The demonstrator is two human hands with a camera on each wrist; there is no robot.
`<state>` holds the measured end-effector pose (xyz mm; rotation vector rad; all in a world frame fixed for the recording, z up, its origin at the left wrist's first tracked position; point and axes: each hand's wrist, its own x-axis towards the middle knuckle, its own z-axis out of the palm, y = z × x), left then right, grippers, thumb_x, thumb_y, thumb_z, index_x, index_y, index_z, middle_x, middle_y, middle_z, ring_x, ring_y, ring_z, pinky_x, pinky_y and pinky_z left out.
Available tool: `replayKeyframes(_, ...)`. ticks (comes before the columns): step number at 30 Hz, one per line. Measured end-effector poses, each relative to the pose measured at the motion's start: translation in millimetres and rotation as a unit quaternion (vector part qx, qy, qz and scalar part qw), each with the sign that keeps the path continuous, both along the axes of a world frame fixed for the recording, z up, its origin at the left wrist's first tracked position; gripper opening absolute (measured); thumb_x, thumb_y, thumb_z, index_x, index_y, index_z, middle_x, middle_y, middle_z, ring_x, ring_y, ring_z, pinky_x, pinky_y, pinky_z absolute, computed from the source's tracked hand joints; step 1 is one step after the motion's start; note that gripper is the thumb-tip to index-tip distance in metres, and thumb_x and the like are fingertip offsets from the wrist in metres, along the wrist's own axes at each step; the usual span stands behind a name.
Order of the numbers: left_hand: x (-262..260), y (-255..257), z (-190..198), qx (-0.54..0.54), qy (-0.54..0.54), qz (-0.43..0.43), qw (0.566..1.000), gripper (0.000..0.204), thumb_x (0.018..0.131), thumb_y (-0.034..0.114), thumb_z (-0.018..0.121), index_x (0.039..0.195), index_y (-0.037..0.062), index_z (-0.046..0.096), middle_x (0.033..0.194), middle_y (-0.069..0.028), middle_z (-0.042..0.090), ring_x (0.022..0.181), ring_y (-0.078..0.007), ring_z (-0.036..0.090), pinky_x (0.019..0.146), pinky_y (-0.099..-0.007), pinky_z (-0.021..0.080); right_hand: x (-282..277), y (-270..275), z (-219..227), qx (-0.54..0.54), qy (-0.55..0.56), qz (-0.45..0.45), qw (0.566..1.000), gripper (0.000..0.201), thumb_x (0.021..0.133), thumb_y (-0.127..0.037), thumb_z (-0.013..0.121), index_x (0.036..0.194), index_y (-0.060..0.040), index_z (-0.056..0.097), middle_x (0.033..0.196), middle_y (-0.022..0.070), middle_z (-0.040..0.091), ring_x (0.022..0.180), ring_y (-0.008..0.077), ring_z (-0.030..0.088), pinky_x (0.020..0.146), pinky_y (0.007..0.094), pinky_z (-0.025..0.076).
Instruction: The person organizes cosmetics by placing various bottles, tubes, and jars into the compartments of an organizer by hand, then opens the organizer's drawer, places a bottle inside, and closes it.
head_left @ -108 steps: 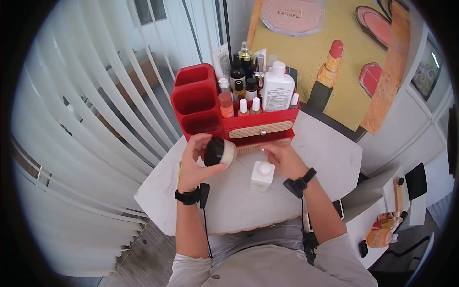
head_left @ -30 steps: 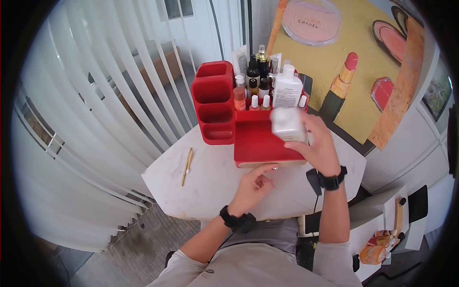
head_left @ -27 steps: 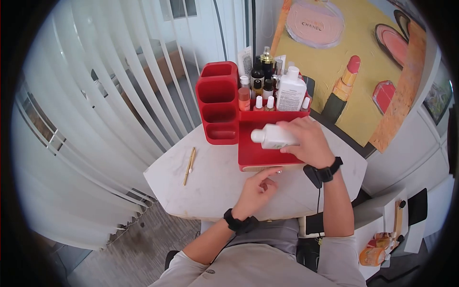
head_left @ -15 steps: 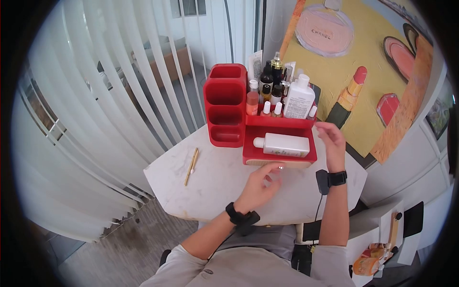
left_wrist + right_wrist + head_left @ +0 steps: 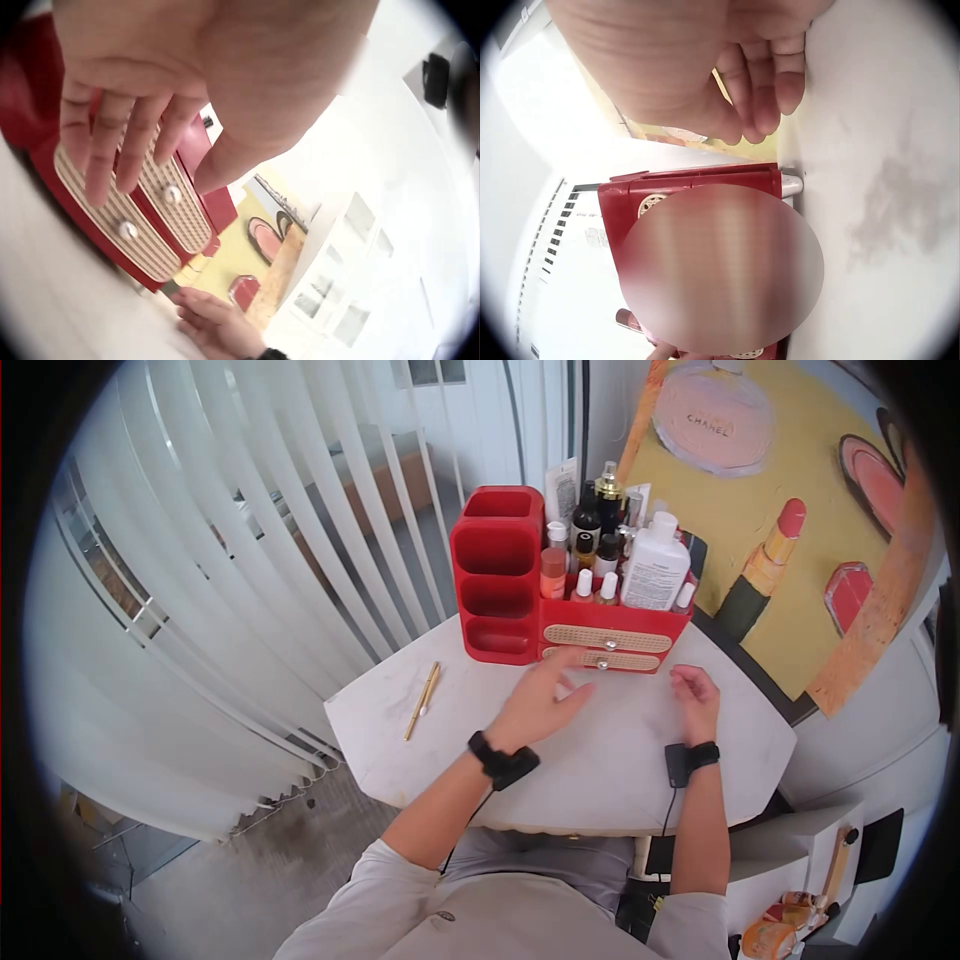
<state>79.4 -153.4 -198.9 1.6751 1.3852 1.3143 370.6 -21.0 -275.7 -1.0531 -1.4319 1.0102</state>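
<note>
Pen (image 5: 422, 701): one, gold, lay alone on the white table (image 5: 600, 780), well left of both hands.
Organizer (image 5: 497, 572): one, red, stood at the table's far edge; three open compartments stacked at its left end.
Bottles: roughly ten, crowded on the organizer's top; exact count unclear, the back ones overlapping. One large white bottle (image 5: 655, 565) rose at the right.
Drawers: two, cane-fronted, both pushed in; upper drawer (image 5: 620, 639) above lower drawer (image 5: 600, 659), one small knob each.
Left hand (image 5: 540, 700): fingers straight and spread, holding nothing; fingertips (image 5: 97, 191) touched the drawer fronts.
Right hand (image 5: 695, 698): rested on the table just before the organizer's right end, fingers loosely curled, holding nothing.
</note>
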Motion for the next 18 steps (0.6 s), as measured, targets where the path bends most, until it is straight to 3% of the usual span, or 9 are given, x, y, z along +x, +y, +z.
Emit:
replayKeyframes(1,-15,-13,1,-0.019,0.078,0.027,0.996,0.041,0.092,0.016,0.081,0.129,0.0049,0.066,0.121,-0.0097,0.072,0.103,-0.0196,0.071,0.081,-0.0315,0.054,1,1,0,-0.006,0.001,-0.001,1.000,0.013,0.101,-0.004,0.070,0.113,-0.0028,0.076,0.103,0.0002,0.076,0.092,0.0085,0.066,0.087,0.0260,0.054)
replayKeyframes(3,-54,-36,-11,0.045,0.223,0.153,0.962,0.028,0.088,0.016,0.084,0.108,0.0035,0.070,0.104,-0.0114,0.072,0.095,-0.0254,0.071,0.079,-0.0362,0.056,-2,-3,3,-0.013,0.008,-0.001,1.000,0.012,0.101,-0.002,0.069,0.111,-0.0022,0.076,0.100,0.0000,0.075,0.090,0.0082,0.066,0.086,0.0254,0.053)
replayKeyframes(6,-115,-71,-5,0.011,0.338,0.322,0.884,0.029,0.084,0.019,0.088,0.093,0.0043,0.065,0.097,-0.0131,0.065,0.093,-0.0328,0.067,0.079,-0.0421,0.054,-6,-3,3,-0.004,-0.010,0.016,1.000,0.011,0.100,-0.001,0.069,0.109,-0.0015,0.076,0.096,0.0004,0.076,0.086,0.0079,0.066,0.083,0.0249,0.053)
replayKeyframes(7,-132,-79,-10,-0.024,0.362,0.372,0.855,0.032,0.083,0.025,0.089,0.092,0.0039,0.066,0.091,-0.0128,0.068,0.086,-0.0306,0.069,0.074,-0.0412,0.054,-7,-2,1,-0.010,-0.003,0.014,1.000,0.011,0.100,-0.001,0.069,0.109,-0.0015,0.076,0.096,0.0004,0.076,0.086,0.0079,0.066,0.083,0.0249,0.053)
replayKeyframes(8,-146,-82,-12,-0.026,0.367,0.370,0.853,0.032,0.083,0.025,0.089,0.092,0.0039,0.066,0.091,-0.0128,0.068,0.086,-0.0306,0.069,0.074,-0.0412,0.054,-7,0,0,0.000,-0.026,0.018,0.999,0.010,0.100,-0.001,0.069,0.108,-0.0012,0.076,0.095,0.0005,0.076,0.085,0.0080,0.066,0.082,0.0251,0.053)
replayKeyframes(10,-163,-84,-16,-0.224,0.302,0.309,0.874,0.035,0.082,0.030,0.088,0.093,0.0048,0.067,0.088,-0.0152,0.071,0.087,-0.0367,0.070,0.074,-0.0458,0.055,-8,1,-3,0.008,-0.048,0.023,0.999,0.009,0.100,-0.001,0.070,0.107,-0.0008,0.076,0.093,0.0007,0.076,0.083,0.0081,0.066,0.081,0.0253,0.053)
replayKeyframes(11,-165,-83,-20,-0.204,0.276,0.307,0.887,0.036,0.082,0.034,0.086,0.090,0.0040,0.069,0.080,-0.0144,0.072,0.080,-0.0356,0.072,0.072,-0.0457,0.055,-8,1,-3,0.012,-0.049,0.023,0.998,0.008,0.100,-0.002,0.070,0.105,-0.0008,0.076,0.093,0.0007,0.076,0.083,0.0082,0.066,0.080,0.0255,0.053)
replayKeyframes(14,-157,-75,-26,-0.181,0.269,0.293,0.900,0.033,0.081,0.032,0.084,0.085,0.0027,0.070,0.078,-0.0147,0.072,0.078,-0.0362,0.071,0.071,-0.0474,0.055,-7,0,-2,0.019,-0.047,0.025,0.998,0.007,0.100,-0.003,0.071,0.104,-0.0007,0.076,0.092,0.0009,0.077,0.083,0.0085,0.067,0.080,0.0258,0.054)
replayKeyframes(18,-126,-62,-25,-0.177,0.324,0.275,0.888,0.027,0.084,0.028,0.078,0.082,0.0022,0.071,0.082,-0.0168,0.073,0.080,-0.0382,0.072,0.072,-0.0488,0.056,-5,-2,-2,0.017,-0.051,0.039,0.998,0.007,0.099,-0.004,0.072,0.104,-0.0009,0.076,0.093,0.0013,0.077,0.084,0.0088,0.068,0.081,0.0259,0.054)
